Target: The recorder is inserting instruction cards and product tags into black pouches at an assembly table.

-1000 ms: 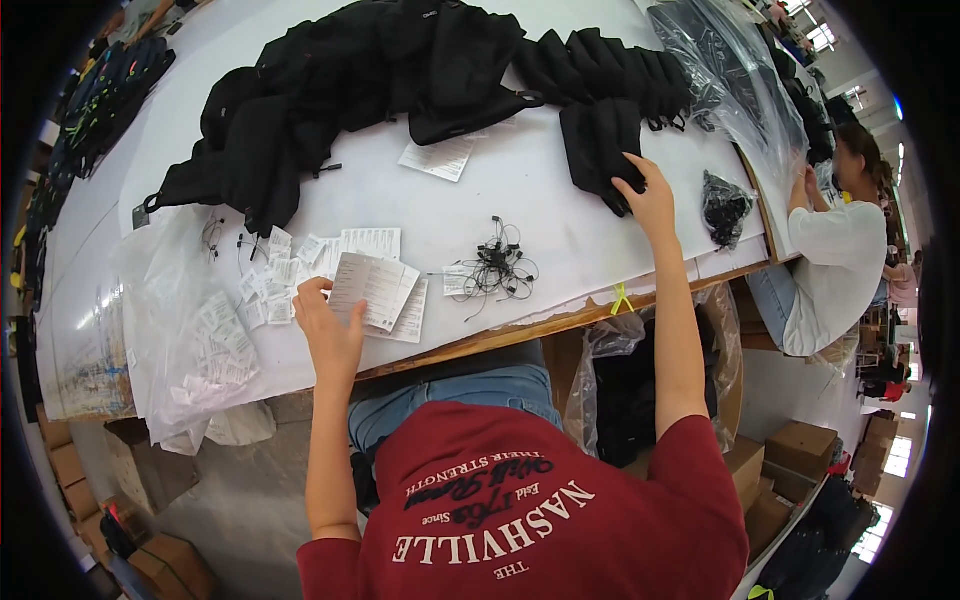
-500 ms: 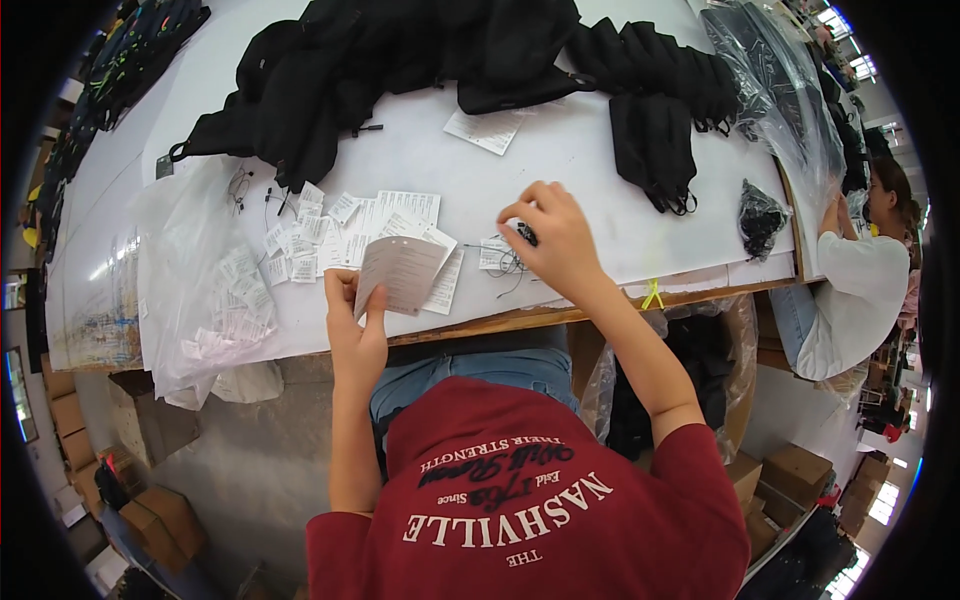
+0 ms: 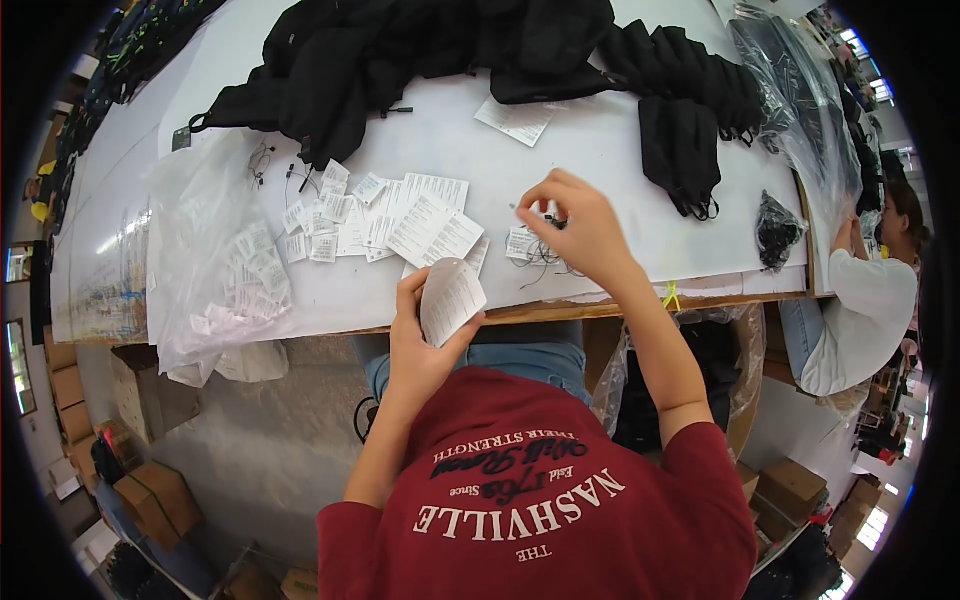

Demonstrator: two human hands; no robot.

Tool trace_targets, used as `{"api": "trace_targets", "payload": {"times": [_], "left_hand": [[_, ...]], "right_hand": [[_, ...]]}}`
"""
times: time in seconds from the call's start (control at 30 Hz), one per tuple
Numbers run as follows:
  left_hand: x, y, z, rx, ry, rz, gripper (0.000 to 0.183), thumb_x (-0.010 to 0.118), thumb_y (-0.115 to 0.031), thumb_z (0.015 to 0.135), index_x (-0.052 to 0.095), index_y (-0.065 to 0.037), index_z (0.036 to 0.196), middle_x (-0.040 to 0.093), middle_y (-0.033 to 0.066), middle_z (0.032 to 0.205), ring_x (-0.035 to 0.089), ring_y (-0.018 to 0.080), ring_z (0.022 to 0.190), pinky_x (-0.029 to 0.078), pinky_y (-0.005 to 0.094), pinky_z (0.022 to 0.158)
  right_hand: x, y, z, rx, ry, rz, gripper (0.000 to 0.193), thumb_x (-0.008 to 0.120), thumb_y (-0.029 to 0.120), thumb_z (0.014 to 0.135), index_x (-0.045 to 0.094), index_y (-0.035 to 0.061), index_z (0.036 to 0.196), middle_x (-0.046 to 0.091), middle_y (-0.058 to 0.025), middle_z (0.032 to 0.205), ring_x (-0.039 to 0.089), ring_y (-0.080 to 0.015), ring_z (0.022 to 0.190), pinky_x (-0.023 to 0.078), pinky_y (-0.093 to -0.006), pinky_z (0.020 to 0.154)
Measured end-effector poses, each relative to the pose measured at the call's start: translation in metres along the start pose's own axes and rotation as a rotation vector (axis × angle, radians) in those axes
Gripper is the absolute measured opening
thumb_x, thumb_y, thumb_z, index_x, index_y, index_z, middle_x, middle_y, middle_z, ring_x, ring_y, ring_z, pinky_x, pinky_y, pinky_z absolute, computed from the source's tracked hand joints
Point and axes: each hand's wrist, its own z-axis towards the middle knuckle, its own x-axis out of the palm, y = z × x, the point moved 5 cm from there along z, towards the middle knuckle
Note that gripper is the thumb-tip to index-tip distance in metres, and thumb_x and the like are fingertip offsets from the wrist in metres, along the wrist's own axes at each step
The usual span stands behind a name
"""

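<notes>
**Bent card (image 3: 453, 303) in our left hand (image 3: 415, 350), right hand (image 3: 588, 228) over the black cords (image 3: 545, 250)**

Our left hand, just past the table's (image 3: 390, 147) front edge, has its thumb and fingers closed on the card, which bows upward. Our right hand is curled, its thumb and fingertips close together among the cords; it covers much of that tangle, so we cannot tell whether it has hold of one. A white label (image 3: 521, 243) lies beside the cords, by the thumb.

In our view, the held card partly overlaps the near edge of the printed cards (image 3: 435, 226), spread in a loose pile. Left of these we see scattered small white tags (image 3: 325, 218), then a clear plastic bag (image 3: 205, 185) with more tags inside, drooping over the table edge.

A heap of black fabric bags (image 3: 400, 40) fills the far side, partly covering a paper sheet (image 3: 515, 120). To its right runs a row of black bundles (image 3: 690, 75), with a single black pouch (image 3: 678, 150) in front. Nearer the table's right end sits a small clear bag (image 3: 778, 232) of black pieces, and behind it a large plastic wrap (image 3: 790, 90) lies over dark goods. A yellow tie (image 3: 671, 296) hangs at the front edge. A co-worker (image 3: 865, 320) in a white top sits well apart, at the right.
</notes>
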Motion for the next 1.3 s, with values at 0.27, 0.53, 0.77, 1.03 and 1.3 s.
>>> {"api": "trace_targets", "payload": {"times": [0.27, 0.53, 0.77, 1.03, 1.3], "left_hand": [[0.004, -0.005, 0.012, 0.036, 0.004, -0.082, 0.039, 0.072, -0.007, 0.073, 0.056, -0.002, 0.108, 0.056, 0.0095, 0.104, 0.056, 0.0216, 0.095, 0.043, 0.0296, 0.084], [0.002, -0.015, 0.016, 0.257, -0.064, 0.151, 0.027, 0.069, -0.001, 0.076, 0.059, 0.001, 0.101, 0.055, 0.0067, 0.099, 0.055, 0.0163, 0.088, 0.044, 0.0243, 0.075], [0.001, -0.015, 0.016, 0.087, -0.04, 0.018, 0.018, 0.069, -0.003, 0.077, 0.061, 0.003, 0.092, 0.059, 0.0089, 0.087, 0.056, 0.0178, 0.077, 0.044, 0.0254, 0.07], [0.003, -0.03, 0.018, 0.222, -0.164, -0.013, 0.024, 0.071, 0.002, 0.073, 0.061, 0.001, 0.095, 0.06, 0.0076, 0.09, 0.058, 0.0175, 0.081, 0.044, 0.0258, 0.073], [0.004, -0.037, 0.016, 0.28, -0.17, 0.04, 0.026, 0.072, 0.003, 0.072, 0.063, 0.0, 0.097, 0.062, 0.008, 0.091, 0.059, 0.0182, 0.081, 0.046, 0.0268, 0.072]], "right_hand": [[-0.078, 0.023, -0.007, -0.134, -0.507, 0.193, 0.007, 0.072, 0.006, 0.075, 0.066, 0.0071, 0.079, 0.061, 0.0001, 0.079, 0.044, -0.0044, 0.054, 0.031, -0.019, 0.047], [-0.075, 0.024, 0.007, -0.051, -0.489, 0.058, 0.007, 0.071, 0.005, 0.077, 0.064, 0.0044, 0.078, 0.061, 0.0024, 0.082, 0.042, -0.0039, 0.051, 0.032, -0.0191, 0.048], [-0.057, 0.024, -0.002, 0.026, -0.394, 0.559, 0.004, 0.061, 0.002, 0.085, 0.057, 0.0026, 0.086, 0.058, 0.0027, 0.071, 0.043, -0.0013, 0.055, 0.035, -0.0173, 0.054], [-0.005, 0.057, -0.034, 0.022, -0.061, 0.405, 0.007, 0.066, 0.005, 0.078, 0.06, 0.0044, 0.082, 0.049, -0.0024, 0.061, 0.04, -0.0089, 0.05, 0.032, -0.0226, 0.045], [0.002, 0.059, -0.036, -0.054, -0.174, 0.316, 0.008, 0.068, 0.008, 0.077, 0.062, 0.0057, 0.081, 0.058, -0.0053, 0.066, 0.054, -0.0165, 0.053, 0.042, -0.0268, 0.045]]}}
